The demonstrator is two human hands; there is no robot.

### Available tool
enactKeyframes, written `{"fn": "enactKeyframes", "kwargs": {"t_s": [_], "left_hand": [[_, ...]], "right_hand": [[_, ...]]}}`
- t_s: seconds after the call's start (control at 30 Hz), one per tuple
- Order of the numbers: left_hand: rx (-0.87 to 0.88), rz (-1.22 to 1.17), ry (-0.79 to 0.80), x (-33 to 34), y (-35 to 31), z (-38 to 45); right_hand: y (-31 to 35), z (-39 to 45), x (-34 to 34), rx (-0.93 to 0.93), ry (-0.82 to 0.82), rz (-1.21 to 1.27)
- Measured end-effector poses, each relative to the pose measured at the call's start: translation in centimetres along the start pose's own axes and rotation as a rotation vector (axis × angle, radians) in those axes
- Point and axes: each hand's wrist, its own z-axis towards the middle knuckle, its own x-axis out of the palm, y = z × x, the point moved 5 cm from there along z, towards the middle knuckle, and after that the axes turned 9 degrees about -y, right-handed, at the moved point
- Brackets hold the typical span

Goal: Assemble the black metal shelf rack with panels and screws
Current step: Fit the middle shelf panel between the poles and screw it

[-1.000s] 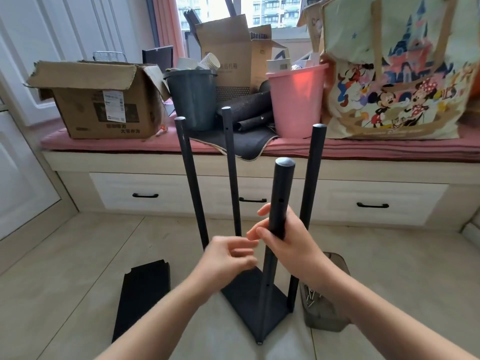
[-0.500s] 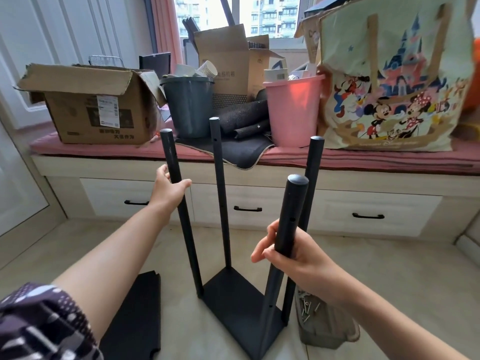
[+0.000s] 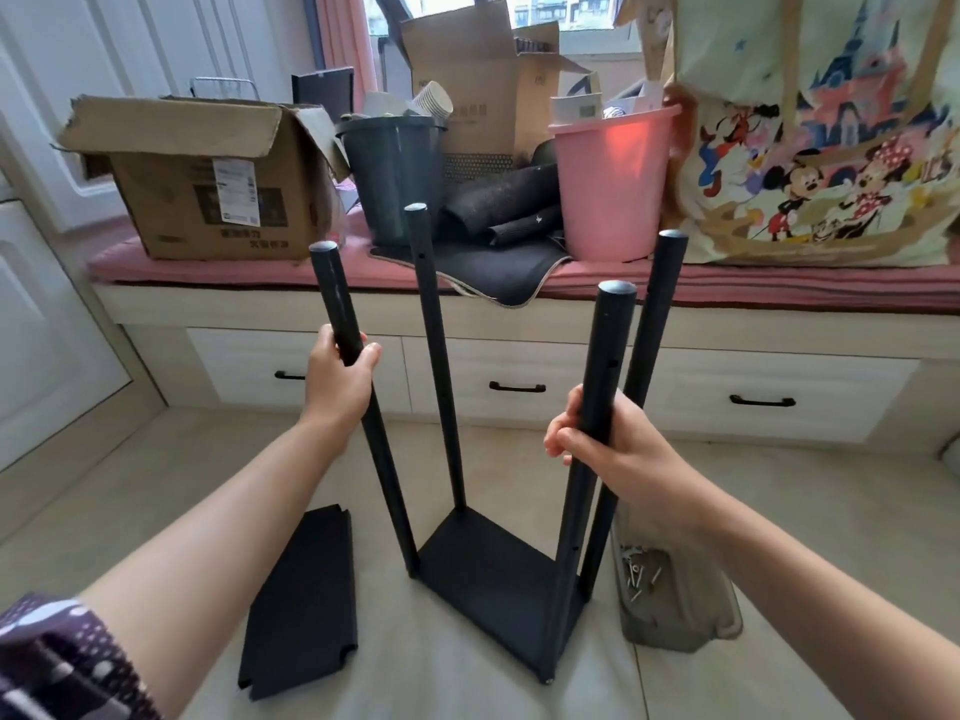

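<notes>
The black shelf rack stands upright on the floor: a bottom panel [image 3: 488, 579] with several black poles rising from its corners. My left hand [image 3: 340, 379] is wrapped around the near-left pole [image 3: 332, 298] below its top. My right hand [image 3: 610, 449] grips the near-right pole [image 3: 605, 356] at mid height. The two far poles [image 3: 431, 324] [image 3: 660, 309] stand free. A loose black panel [image 3: 304, 600] lies flat on the floor left of the rack. Screws [image 3: 641, 574] lie in a grey tray [image 3: 675, 615] right of the rack.
A window bench with a pink cushion [image 3: 727, 293] and drawers [image 3: 514, 387] runs across behind the rack. On it stand a cardboard box [image 3: 208, 189], a grey bucket [image 3: 395, 179], a pink bucket [image 3: 608, 194], black rolls [image 3: 498, 210] and a large cartoon-print bag [image 3: 821, 148]. White cabinet doors [image 3: 47, 304] stand at left.
My left hand left the near-right pole, reached to the near-left pole and took hold of it. My right hand stayed on the near-right pole. The view came closer to the rack.
</notes>
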Motion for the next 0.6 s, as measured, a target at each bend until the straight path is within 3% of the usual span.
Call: {"fn": "enactKeyframes", "kwargs": {"t_s": [0.17, 0.43, 0.6], "left_hand": [[-0.07, -0.026, -0.011, -3.0, 0.0, -2.4], [0.045, -0.007, 0.022, -5.5, -1.4, -8.1], [0.015, -0.062, -0.021, -5.9, -1.5, -9.8]], "right_hand": [[-0.1, -0.3, -0.3, 0.037, -0.165, -0.178], [0.9, -0.3, -2.8, 0.011, -0.365, -0.278], [1.0, -0.2, -3.7, 0.035, -0.428, -0.356]]}}
